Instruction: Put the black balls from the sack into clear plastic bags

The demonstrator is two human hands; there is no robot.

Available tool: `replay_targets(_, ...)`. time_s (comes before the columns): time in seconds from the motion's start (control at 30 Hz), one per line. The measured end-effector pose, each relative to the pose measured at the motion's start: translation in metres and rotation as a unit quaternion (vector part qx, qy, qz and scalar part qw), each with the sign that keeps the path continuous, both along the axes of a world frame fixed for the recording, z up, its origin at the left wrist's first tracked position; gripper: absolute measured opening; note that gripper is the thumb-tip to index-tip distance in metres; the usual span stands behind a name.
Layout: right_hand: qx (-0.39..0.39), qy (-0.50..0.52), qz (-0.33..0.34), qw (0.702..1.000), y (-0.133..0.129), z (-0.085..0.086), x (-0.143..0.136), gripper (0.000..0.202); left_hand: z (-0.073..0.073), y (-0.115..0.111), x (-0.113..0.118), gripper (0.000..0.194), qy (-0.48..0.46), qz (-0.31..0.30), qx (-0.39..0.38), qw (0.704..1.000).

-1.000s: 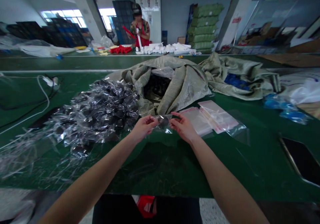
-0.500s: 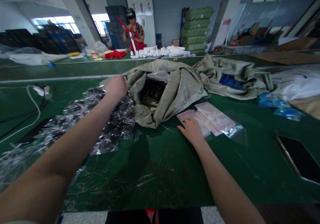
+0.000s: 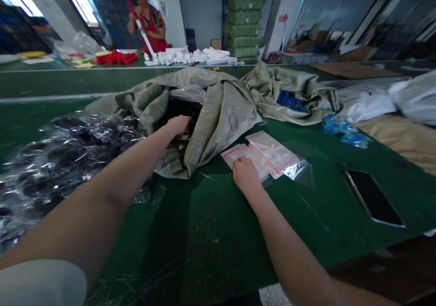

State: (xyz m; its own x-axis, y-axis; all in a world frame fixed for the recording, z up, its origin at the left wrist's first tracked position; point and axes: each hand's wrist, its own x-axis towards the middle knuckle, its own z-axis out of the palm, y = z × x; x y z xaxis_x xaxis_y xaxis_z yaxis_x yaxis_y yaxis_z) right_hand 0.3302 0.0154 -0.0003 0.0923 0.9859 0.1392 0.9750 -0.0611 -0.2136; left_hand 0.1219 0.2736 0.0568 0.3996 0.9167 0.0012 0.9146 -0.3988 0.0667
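Note:
My left hand (image 3: 178, 125) reaches into the mouth of a grey-green woven sack (image 3: 230, 115), over dark round pieces inside. Its fingertips are hidden by the hand itself and the sack's shadow. On the right, my right hand (image 3: 245, 173) rests at the near edge of a stack of clear plastic bags (image 3: 227, 153), its fingers curled together on the top bag. A second stack of clear bags (image 3: 270, 151) with pink edges overlaps it. Left of the sack lies a heap of dark pieces wrapped in clear plastic (image 3: 73, 147), beneath my left forearm.
Another woven sack (image 3: 316, 101) holds blue pieces (image 3: 289, 100). Blue wrapped pieces (image 3: 354, 140) and a phone (image 3: 373, 197) lie on the right. Across the table a person (image 3: 150, 24) holds a red and white length beside white blocks (image 3: 194, 57) and red pieces (image 3: 116, 57).
My left hand has moved from above the wrapped heap rightward into the sack's mouth. The right hand's fingers have drawn in from spread to curled on the bags. The view has turned right.

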Motion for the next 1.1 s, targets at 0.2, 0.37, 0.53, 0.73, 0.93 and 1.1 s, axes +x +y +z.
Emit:
replay_targets(0.2, -0.006, -0.015, -0.012, 1.0, 0.0, 0.002, -0.002, 0.03, 0.034, -0.111, -0.02, 0.047, -0.244, -0.065, 0.09, 0.964)
replay_targets(0.37, 0.024, 0.024, -0.036, 0.999, 0.002, -0.001, 0.0, 0.023, -0.015, -0.226, -0.041, 0.038, -0.169, -0.136, -0.046, 0.975)
replay_targets(0.53, 0.049, 0.067, -0.093, 0.992, 0.0, 0.005, 0.006, 0.016, -0.041, -0.251, -0.044, 0.04, -0.142, -0.097, -0.033, 0.985)
replay_targets(0.73, 0.197, 0.204, 0.003, 0.959, -0.014, 0.039, 0.006, 0.015, -0.015, -0.243, -0.041, 0.047, -0.23, -0.108, -0.015, 0.967)
replay_targets(0.93, 0.073, 0.45, 0.189, 0.87, -0.023, 0.068, -0.019, 0.022, 0.043, -0.235, -0.046, 0.059, -0.359, -0.144, -0.132, 0.913)
replay_targets(1.1, 0.099, 0.399, 0.195, 0.891, -0.018, 0.081, -0.036, 0.019, 0.048, -0.221, -0.044, 0.031, -0.384, -0.186, -0.187, 0.885)
